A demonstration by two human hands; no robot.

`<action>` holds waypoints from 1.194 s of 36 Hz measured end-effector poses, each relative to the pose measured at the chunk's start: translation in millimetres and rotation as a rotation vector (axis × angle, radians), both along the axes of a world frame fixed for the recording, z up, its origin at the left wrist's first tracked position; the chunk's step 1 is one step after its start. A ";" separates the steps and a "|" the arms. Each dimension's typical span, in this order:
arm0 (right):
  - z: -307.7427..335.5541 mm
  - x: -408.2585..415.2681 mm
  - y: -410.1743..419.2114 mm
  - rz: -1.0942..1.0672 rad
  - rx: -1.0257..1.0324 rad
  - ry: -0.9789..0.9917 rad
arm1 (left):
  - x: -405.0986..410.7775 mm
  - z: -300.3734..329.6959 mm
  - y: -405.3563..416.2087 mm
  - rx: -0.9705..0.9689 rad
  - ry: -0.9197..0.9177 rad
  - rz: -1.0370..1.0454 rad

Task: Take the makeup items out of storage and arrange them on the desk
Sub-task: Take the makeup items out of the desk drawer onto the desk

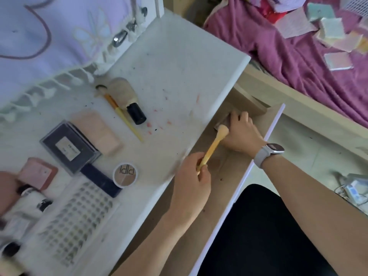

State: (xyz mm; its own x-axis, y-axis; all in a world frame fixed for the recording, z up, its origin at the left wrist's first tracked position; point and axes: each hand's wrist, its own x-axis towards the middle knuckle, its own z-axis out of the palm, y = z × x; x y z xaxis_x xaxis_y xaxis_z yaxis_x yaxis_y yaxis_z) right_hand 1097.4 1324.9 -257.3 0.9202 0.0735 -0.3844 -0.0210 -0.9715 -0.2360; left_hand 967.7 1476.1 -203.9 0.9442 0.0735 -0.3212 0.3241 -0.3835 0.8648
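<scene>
My left hand (192,176) grips a yellow-handled makeup brush (214,145) by its lower end, over the open drawer (223,160) at the desk's edge. My right hand (242,134), with a watch on the wrist, reaches into the drawer's far end and rests on a flat brownish item (223,121); its fingers are partly hidden. On the white desk (169,66) lie a thin yellow brush (124,118), a big powder brush with a black handle (129,100), a peach case (99,132), a dark palette (69,146), a round compact (125,174) and a tray of false lashes (77,218).
A pink case (37,173) and bottles (25,204) sit at the desk's left end. A lace-edged cloth (59,36) covers the back of the desk. To the right stand a bed with a purple blanket (288,46) and bare floor (308,152). My dark-clothed lap (268,236) is below the drawer.
</scene>
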 end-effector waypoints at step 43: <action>54.4 91.8 133.1 0.333 0.432 -0.146 | 163.0 47.7 79.5 -0.833 0.030 0.538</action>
